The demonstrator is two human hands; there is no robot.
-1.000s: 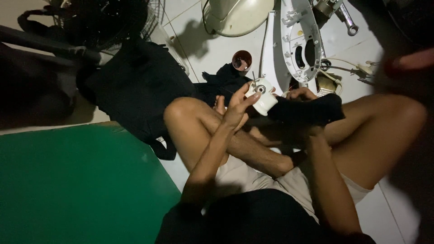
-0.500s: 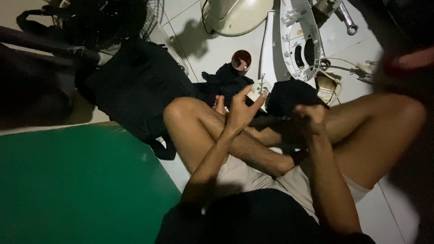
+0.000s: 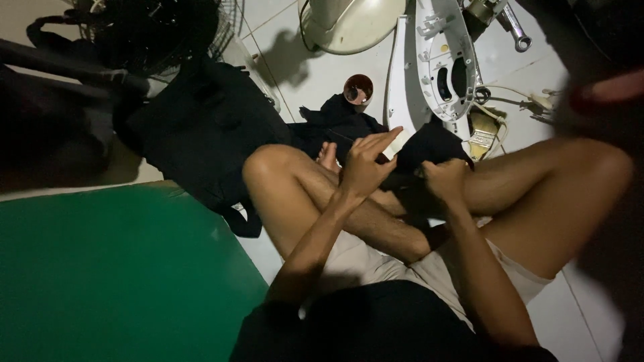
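Person seated cross-legged on tiled floor; left hand [image 3: 365, 164] raised above the shins, fingers extended and spread, grasping nothing visible; right hand [image 3: 444, 179] clenched on a crumpled black cloth [image 3: 429, 151] held over the ankles; white plastic fan housing [image 3: 443, 60] lies just beyond.

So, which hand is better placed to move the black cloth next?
Right, probably. The right hand is already closed on the bunched black cloth above the crossed legs. The left hand is beside it with its fingers stretched open, and it grips nothing that I can see.
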